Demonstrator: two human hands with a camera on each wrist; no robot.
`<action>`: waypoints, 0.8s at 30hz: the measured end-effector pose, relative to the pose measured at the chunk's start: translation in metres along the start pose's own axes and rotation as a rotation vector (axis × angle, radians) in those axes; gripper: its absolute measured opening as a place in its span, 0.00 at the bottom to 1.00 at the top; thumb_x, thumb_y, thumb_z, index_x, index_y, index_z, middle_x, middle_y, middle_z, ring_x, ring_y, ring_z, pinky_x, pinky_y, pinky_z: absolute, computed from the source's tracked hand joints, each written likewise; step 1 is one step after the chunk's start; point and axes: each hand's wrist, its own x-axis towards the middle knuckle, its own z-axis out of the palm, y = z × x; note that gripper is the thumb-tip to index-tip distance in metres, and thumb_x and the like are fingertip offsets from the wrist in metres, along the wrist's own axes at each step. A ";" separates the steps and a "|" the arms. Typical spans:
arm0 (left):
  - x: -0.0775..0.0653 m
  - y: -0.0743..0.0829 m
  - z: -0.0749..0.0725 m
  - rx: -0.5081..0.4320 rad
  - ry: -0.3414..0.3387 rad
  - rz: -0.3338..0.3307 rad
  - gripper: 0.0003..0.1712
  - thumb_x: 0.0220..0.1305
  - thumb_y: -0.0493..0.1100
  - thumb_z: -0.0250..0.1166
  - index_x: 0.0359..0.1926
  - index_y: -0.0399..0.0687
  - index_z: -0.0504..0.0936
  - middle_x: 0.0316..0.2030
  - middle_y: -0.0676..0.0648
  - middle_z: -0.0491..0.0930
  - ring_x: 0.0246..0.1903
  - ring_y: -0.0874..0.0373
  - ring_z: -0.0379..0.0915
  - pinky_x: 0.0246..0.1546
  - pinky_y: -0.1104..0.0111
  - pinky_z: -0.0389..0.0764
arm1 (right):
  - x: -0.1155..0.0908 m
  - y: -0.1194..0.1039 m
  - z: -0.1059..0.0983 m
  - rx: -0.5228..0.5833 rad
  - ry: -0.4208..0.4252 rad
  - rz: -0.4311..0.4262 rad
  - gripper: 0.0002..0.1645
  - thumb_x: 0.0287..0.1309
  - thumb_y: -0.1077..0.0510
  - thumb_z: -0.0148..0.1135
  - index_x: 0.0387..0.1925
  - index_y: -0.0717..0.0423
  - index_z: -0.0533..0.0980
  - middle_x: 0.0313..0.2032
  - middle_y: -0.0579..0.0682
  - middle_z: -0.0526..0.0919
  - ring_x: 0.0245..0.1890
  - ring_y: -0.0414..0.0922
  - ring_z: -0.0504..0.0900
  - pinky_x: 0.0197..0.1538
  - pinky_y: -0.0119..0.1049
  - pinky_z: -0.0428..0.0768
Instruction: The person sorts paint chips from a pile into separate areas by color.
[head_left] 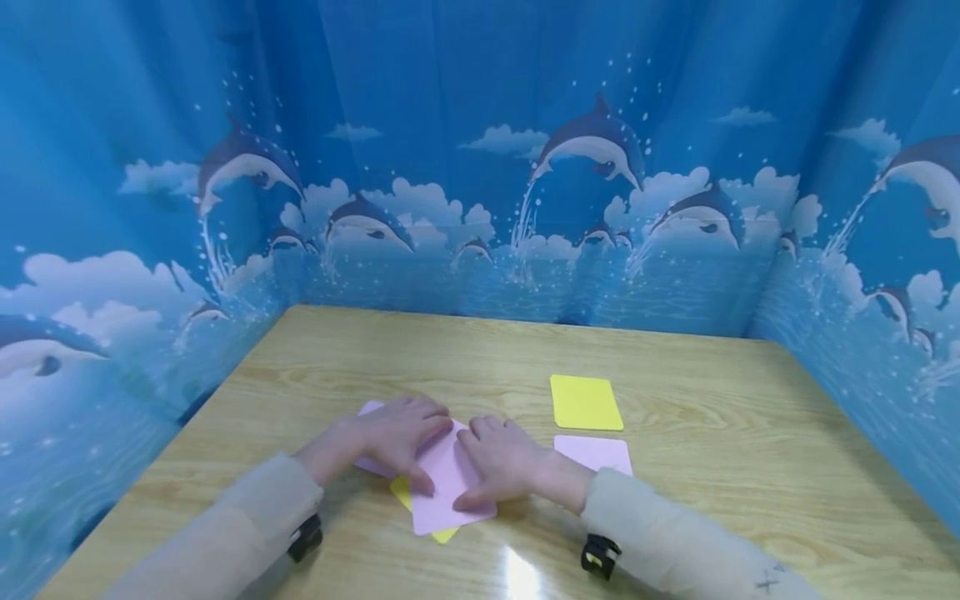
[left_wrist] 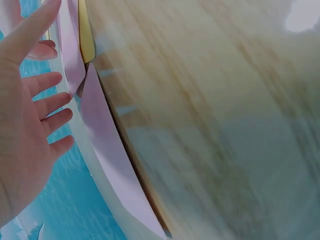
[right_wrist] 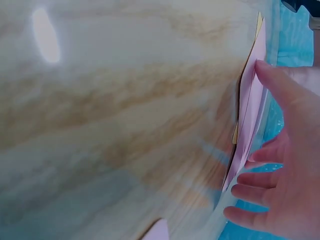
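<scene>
My left hand (head_left: 401,437) and right hand (head_left: 502,462) lie over a pink square card (head_left: 442,479) in the head view, which sits at an angle on top of other cards. A yellow card (head_left: 401,492) shows from beneath its lower edge. Under the left hand, another pink card (head_left: 371,465) peeks out at the left. The left thumb and fingertips touch the top card's left part. In the right wrist view, the right thumb (right_wrist: 270,75) rests on the pink card's surface (right_wrist: 254,95), with its other fingers loosely spread by the far side.
Right of the hands, a yellow square card (head_left: 587,403) lies flat, with a pink card (head_left: 596,452) just nearer, partly behind the right forearm. The wood-grain table (head_left: 712,417) is bordered by a blue dolphin curtain (head_left: 450,125). Black wrist devices (head_left: 600,556) hang below the sleeves.
</scene>
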 end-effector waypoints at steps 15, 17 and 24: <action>-0.005 0.000 0.002 -0.017 0.016 0.004 0.54 0.44 0.74 0.61 0.64 0.45 0.65 0.62 0.45 0.65 0.63 0.48 0.57 0.63 0.50 0.55 | -0.003 0.011 -0.002 0.058 -0.030 -0.016 0.51 0.45 0.28 0.59 0.61 0.58 0.64 0.52 0.53 0.71 0.50 0.46 0.70 0.49 0.43 0.73; -0.004 0.000 0.002 -0.021 0.024 0.000 0.52 0.45 0.73 0.61 0.64 0.45 0.65 0.61 0.46 0.66 0.63 0.50 0.57 0.63 0.52 0.55 | -0.003 0.011 -0.002 0.062 -0.033 -0.016 0.51 0.45 0.28 0.59 0.61 0.57 0.65 0.52 0.53 0.71 0.50 0.46 0.70 0.49 0.43 0.74; -0.003 -0.001 0.003 -0.007 0.045 0.002 0.48 0.47 0.70 0.61 0.63 0.46 0.67 0.59 0.48 0.68 0.61 0.53 0.59 0.63 0.56 0.56 | -0.001 0.013 -0.003 0.091 -0.050 -0.014 0.50 0.43 0.31 0.63 0.61 0.58 0.65 0.53 0.53 0.71 0.51 0.47 0.70 0.50 0.42 0.74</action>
